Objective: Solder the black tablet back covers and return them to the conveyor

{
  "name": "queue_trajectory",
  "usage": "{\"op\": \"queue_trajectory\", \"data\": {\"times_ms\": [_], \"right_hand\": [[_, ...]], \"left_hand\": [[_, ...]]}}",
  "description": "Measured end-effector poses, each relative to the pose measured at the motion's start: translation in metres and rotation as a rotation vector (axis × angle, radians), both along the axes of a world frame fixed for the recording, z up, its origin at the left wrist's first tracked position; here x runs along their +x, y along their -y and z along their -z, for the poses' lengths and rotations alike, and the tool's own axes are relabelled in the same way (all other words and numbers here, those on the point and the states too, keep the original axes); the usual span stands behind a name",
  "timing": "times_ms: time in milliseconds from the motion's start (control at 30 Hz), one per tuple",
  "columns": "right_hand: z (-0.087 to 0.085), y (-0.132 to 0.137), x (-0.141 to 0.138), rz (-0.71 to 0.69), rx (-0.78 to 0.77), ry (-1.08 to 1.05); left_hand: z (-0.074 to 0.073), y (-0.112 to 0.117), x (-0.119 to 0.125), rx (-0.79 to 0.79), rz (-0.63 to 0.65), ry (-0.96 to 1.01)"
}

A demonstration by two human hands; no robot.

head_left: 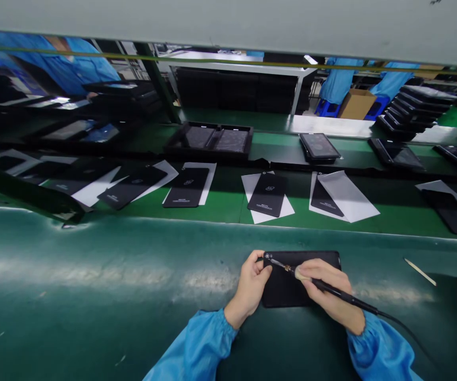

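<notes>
A black tablet [282,288] lies on the green bench in front of me, its long side running left to right. At its upper left corner, my left hand [251,284] grips the edge between thumb and curled fingers. My right hand [329,288] is wrapped round a soldering iron [343,296], held like a pen above the tablet. The iron's metal tip points left and down to the small round camera spot at the tablet's corner; whether it touches cannot be made out. A black cord trails from the iron's handle to the lower right.
A thin pale stick [420,271] lies to the right on the bench [133,296]. Beyond it, a green belt [228,211] carries several black back covers [267,194] with white sheets. Tablets and a black tray [212,140] sit behind. A green metal post [26,190] slants at left; co-workers in blue [73,66] are beyond.
</notes>
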State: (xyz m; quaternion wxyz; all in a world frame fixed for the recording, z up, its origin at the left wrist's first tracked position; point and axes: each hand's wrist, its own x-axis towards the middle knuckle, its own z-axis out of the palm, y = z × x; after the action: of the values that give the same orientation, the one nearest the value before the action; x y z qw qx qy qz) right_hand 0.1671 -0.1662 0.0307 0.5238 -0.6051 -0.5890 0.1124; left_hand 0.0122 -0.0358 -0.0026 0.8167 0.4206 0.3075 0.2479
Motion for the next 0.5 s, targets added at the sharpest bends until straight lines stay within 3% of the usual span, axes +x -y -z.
{"op": "queue_trajectory", "data": {"times_ms": [500], "right_hand": [[-0.007, -0.004, 0.013, -0.021, 0.001, 0.004]], "left_hand": [[-0.001, 0.0, 0.001, 0.0, -0.001, 0.007]]}}
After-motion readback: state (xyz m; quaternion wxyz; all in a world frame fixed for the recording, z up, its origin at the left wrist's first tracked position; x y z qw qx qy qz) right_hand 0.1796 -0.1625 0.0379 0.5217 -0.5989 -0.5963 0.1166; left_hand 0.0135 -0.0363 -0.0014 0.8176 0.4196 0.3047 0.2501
